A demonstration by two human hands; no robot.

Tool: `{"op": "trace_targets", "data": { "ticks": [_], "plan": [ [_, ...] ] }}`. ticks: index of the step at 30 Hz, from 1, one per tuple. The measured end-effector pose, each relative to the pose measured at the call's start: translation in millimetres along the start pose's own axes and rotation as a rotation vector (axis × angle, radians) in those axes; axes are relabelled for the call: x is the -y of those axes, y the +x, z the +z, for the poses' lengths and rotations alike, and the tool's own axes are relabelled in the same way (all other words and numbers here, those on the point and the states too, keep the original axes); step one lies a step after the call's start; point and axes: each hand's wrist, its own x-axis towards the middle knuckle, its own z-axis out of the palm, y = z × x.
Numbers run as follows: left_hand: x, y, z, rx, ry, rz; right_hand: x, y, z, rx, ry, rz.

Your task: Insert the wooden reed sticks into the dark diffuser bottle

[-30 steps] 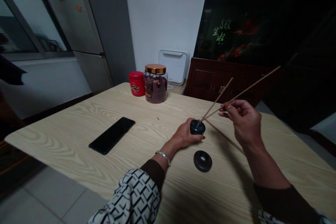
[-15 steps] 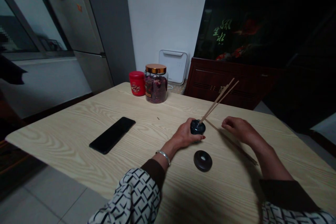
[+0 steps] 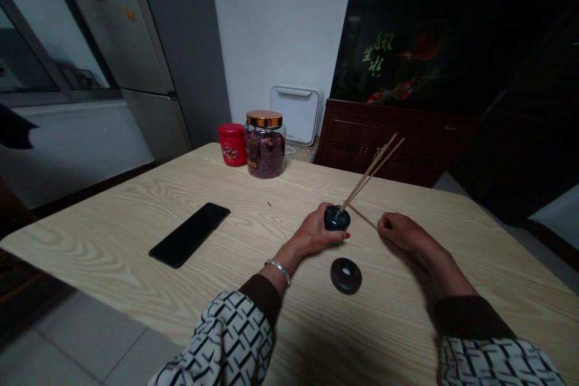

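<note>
My left hand (image 3: 314, 230) is closed around a small dark glass diffuser bottle (image 3: 337, 219) on the table, fingers and thumb wrapped at its sides. Several thin reed sticks (image 3: 371, 172) lean up and to the right out of its neck. Another reed stick (image 3: 364, 218) lies on the table to the right of the bottle, pointing toward me. My right hand (image 3: 402, 231) rests low over it, fingertips pinched at the stick; its far part is hidden by the hand. In front of the bottle lies a dark round lid (image 3: 346, 282) with a pale centre.
A black phone (image 3: 190, 235) lies on the wooden table (image 3: 113, 223) at left. Toward the back edge stand a red canister (image 3: 233, 145) and a clear jar of dried flowers (image 3: 265, 154) with a copper-coloured lid. Behind are a white appliance (image 3: 296, 117), a fridge (image 3: 190, 48) and a dark fish tank (image 3: 407, 48).
My right hand has come down onto the lying reed stick and closed on it, covering its near part. My left hand still holds the bottle. The view has shifted slightly.
</note>
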Motion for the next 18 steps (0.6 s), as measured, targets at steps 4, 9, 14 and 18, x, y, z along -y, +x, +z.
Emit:
{"op": "trace_targets", "data": {
  "ticks": [4, 9, 14, 18],
  "plan": [
    [-1, 0, -0.3, 0.001, 0.003, 0.002, -1, 0, 4, -0.027, 0.054, -0.005],
    [-4, -1, -0.9, 0.011, 0.011, -0.013, 0, -3, -14, -0.057, 0.236, -0.066],
    [-3, -1, -0.4, 0.007, -0.006, 0.001, 19, -23, -67, -0.336, 0.787, -0.078],
    [-1, 0, -0.5, -0.004, 0.008, -0.006, 58, -47, -98, -0.566, 1.346, -0.081]
  ]
}}
